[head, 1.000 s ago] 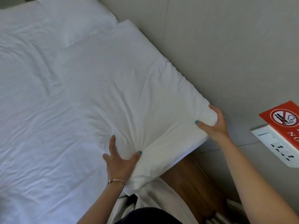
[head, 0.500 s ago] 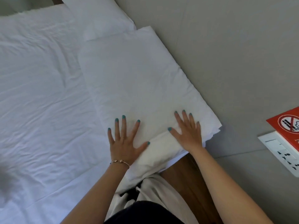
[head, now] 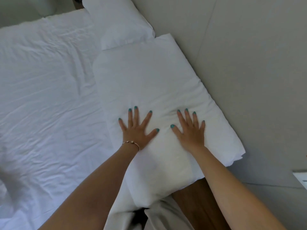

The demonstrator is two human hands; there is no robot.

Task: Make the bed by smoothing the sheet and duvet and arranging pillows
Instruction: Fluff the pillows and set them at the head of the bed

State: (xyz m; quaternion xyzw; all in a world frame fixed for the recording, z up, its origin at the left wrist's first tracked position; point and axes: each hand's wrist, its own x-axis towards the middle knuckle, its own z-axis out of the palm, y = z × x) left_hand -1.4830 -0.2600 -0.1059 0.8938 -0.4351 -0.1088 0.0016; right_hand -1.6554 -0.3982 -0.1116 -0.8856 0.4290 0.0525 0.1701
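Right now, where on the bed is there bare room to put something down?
Free: the wide stretch of wrinkled white sheet left of the near white pillow, running to the bed's far edge. Crowded: the wall side, where that pillow and the second white pillow lie end to end against the grey wall, with the left hand and right hand flat on the near one.

Bed, wrinkled white sheet; 2 pillows, near pillow w/ far pillow touching, maybe overlapped.
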